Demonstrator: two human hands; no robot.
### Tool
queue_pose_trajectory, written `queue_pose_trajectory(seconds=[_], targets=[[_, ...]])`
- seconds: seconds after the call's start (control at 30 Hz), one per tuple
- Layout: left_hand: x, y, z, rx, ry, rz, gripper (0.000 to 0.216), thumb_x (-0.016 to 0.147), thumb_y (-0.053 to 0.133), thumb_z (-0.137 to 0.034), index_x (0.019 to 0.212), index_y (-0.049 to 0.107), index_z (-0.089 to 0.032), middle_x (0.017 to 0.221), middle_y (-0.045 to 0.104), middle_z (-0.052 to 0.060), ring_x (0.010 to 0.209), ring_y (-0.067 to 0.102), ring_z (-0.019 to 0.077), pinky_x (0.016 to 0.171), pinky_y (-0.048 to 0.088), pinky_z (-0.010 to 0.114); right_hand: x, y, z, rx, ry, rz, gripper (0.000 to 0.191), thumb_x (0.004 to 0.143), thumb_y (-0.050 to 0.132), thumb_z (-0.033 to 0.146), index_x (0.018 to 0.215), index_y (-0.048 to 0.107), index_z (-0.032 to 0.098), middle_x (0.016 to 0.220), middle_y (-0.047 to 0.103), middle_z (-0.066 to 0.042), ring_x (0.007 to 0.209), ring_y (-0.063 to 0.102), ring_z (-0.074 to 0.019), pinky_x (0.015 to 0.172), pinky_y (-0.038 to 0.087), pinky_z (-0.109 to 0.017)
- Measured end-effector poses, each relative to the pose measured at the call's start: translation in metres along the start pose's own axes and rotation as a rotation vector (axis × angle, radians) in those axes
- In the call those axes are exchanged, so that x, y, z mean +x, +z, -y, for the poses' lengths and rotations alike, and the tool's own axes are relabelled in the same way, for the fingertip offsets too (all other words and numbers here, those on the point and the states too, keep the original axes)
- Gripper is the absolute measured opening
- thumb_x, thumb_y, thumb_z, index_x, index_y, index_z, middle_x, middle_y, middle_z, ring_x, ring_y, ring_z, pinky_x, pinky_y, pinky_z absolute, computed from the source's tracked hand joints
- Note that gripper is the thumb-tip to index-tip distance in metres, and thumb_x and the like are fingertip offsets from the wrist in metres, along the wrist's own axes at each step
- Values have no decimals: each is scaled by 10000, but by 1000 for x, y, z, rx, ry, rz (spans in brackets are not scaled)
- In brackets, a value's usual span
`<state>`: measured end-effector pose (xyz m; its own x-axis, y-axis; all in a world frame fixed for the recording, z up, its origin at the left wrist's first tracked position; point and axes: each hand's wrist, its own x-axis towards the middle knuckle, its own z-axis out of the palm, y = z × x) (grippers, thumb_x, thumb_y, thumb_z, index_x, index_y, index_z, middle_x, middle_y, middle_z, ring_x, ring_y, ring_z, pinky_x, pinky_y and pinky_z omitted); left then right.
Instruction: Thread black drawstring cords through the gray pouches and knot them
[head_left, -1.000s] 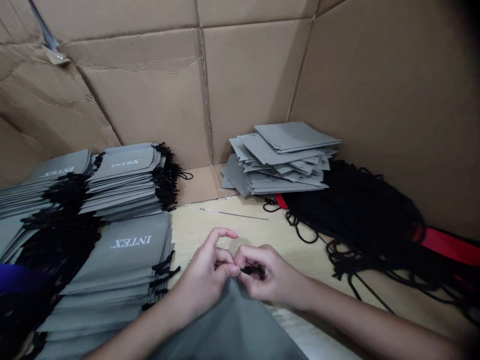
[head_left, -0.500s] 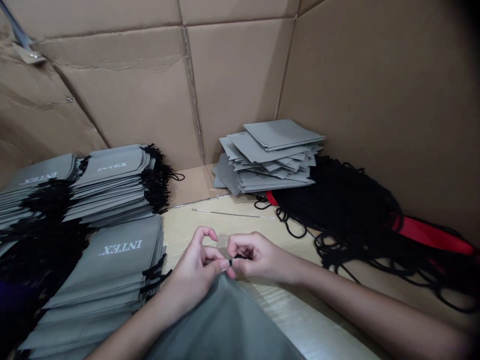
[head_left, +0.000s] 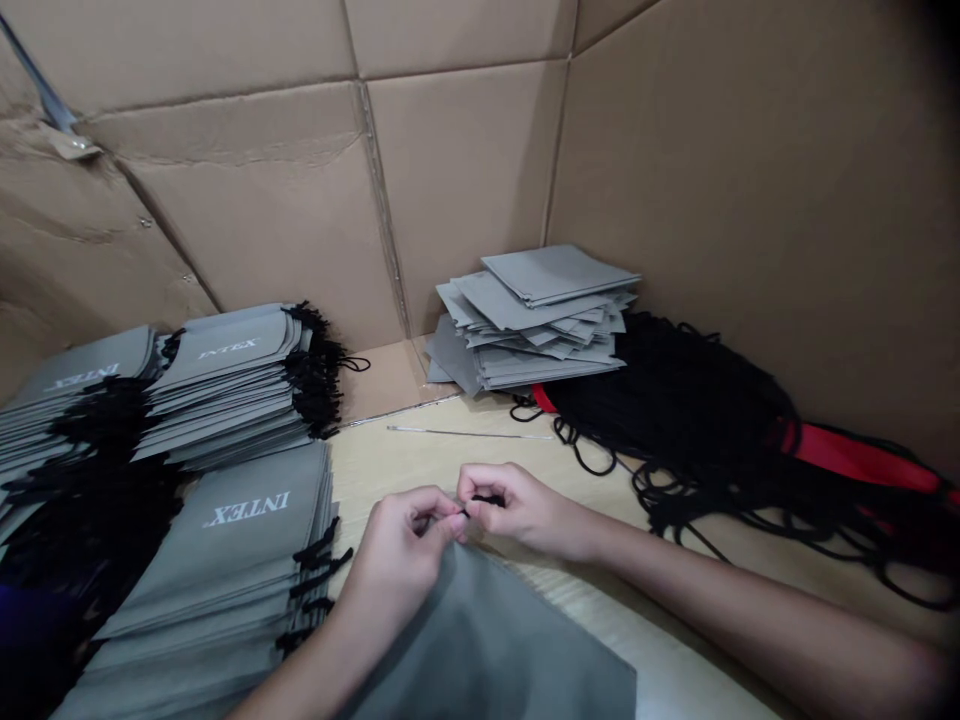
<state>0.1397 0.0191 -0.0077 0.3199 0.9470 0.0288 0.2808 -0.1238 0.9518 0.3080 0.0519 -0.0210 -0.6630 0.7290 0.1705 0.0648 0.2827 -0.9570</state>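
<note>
A grey fabric pouch [head_left: 510, 640] hangs toward me from between my hands, its top corner gathered at my fingertips. My left hand [head_left: 409, 545] pinches that corner with thumb and forefinger. Close against it, my right hand [head_left: 517, 510] has its fingers closed on a black cord [head_left: 489, 499], of which only a short dark bit shows. Whether the cord is knotted there is hidden by the fingers.
Stacks of grey INTEX pouches [head_left: 247, 500] with black cord ends fill the left. Grey pouches without visible cords [head_left: 559, 275] are piled at the back, beside a heap of black cords [head_left: 690, 390] with a red band [head_left: 862, 462]. A thin metal rod [head_left: 469, 432] lies on the table; cardboard walls [head_left: 465, 160] stand behind.
My left fingers have curled in, the raised forefinger coming down to the pinch. More of the grey pouch shows at the lower right. The view has shifted slightly.
</note>
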Motion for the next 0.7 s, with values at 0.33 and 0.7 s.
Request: queue_pose_trajectory(seconds=[0.33, 0.7], targets=[[-3, -6, 3, -97, -55, 73, 216, 706, 619, -342, 641, 569, -142, 567, 571, -1, 579, 514, 132, 587, 373, 229, -2, 0, -10, 117, 88, 71, 346, 817, 534, 505, 766, 481, 167, 604, 404, 61, 504, 338, -75, 453, 262, -188], [3, 0, 20, -259, -99, 36, 396, 635, 673, -521, 721, 597, -142, 588, 537, -19, 554, 507, 121, 580, 389, 231, -3, -2, -14, -225, 60, -110, 453, 903, 349, 522, 614, 425, 182, 558, 385, 49, 539, 350, -102, 509, 255, -233]])
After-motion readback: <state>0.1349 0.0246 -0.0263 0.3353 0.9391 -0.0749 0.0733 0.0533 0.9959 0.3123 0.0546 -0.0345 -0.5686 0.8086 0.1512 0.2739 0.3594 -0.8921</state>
